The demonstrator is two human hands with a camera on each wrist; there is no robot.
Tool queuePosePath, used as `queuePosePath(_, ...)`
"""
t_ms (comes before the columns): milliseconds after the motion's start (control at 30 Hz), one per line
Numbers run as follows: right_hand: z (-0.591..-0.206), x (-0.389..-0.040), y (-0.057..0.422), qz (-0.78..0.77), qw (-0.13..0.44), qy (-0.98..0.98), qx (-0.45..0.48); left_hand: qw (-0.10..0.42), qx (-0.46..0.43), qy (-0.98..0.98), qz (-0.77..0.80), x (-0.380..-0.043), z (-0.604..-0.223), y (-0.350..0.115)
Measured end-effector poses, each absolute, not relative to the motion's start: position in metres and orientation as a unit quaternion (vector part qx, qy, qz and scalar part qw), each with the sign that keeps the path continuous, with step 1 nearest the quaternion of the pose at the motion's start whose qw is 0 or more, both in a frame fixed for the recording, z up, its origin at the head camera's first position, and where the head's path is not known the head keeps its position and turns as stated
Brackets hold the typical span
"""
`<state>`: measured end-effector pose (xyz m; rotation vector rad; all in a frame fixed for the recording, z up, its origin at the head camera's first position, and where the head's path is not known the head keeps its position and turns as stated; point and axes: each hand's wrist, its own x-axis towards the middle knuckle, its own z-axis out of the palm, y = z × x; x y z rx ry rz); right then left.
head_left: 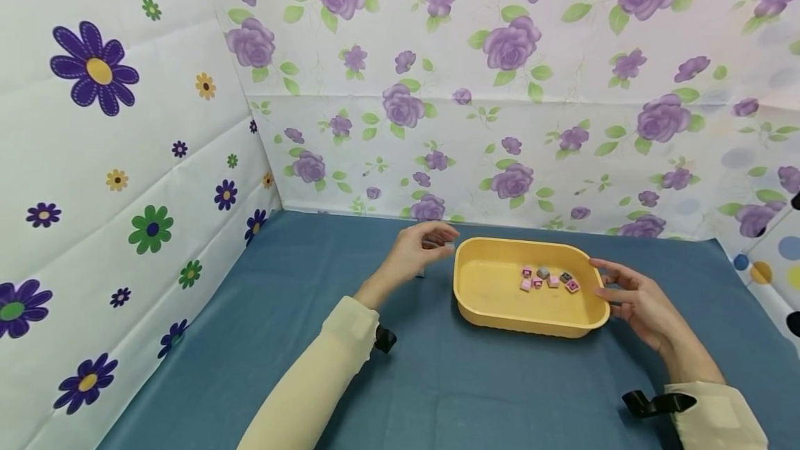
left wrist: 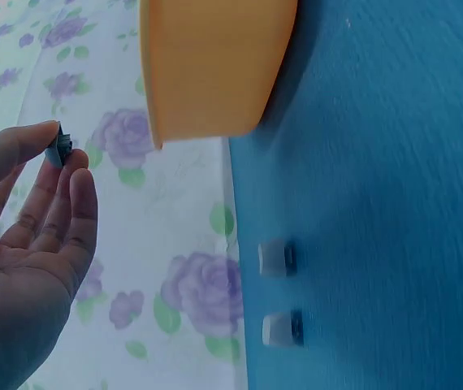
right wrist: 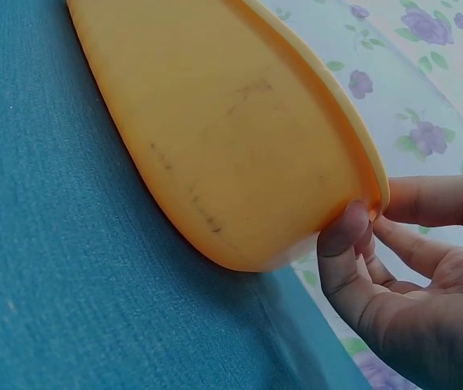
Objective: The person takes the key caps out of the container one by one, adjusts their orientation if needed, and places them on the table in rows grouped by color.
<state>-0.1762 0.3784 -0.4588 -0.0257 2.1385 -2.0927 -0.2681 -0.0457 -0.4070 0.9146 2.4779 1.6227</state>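
Far left, here's my left hand (head_left: pixel 414 250), just beside the tray's left end, thumb and a fingertip closed in a pinch on one small grey block (left wrist: pixel 58 150), the other fingers loosely bent. It looks light and stiff, hard plastic I'd guess, unlikely to break; being so tiny, it could pop out if I squeeze off-centre, so opposite side faces are the place to hold.

Below that hand, two loose blocks (left wrist: pixel 276 257) sit near each other on the bench (head_left: pixel 437 394); a straight-down fingertip pinch should suit them.

Now the tray (head_left: pixel 494 290), yellow, flat on the bench: thin-walled, probably light, smooth enough to skid if nudged. Inside, toward its right half, pink blocks (head_left: pixel 553 282) and a couple of greyish ones (head_left: pixel 543 273) lie loose; they'd likely slide if it tipped.

And my right hand (head_left: pixel 637 304), part-closed, grips the right end's rim, a good steadying spot.
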Motion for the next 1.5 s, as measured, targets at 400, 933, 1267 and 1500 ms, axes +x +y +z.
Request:
queuePosePath(400,-0.459,-0.175,0.378,-0.699,0.073,0.712,-0.008,0.013,0.269,0.813,0.517,-0.271,-0.412,-0.074)
queuePosePath(933,-0.459,-0.174,0.377,-0.696,0.069,0.715,-0.008,0.007,0.250,0.814,0.524,-0.278,-0.421,-0.108)
queuePosePath(1267,-0.459,-0.176,0.377,-0.698,0.068,0.713,-0.007,0.002,0.229,0.818,0.527,-0.285,-0.427,-0.126)
queuePosePath(1500,-0.459,-0.176,0.377,-0.695,0.069,0.716,-0.005,0.014,0.213,0.829,0.517,-0.292,-0.433,-0.136)
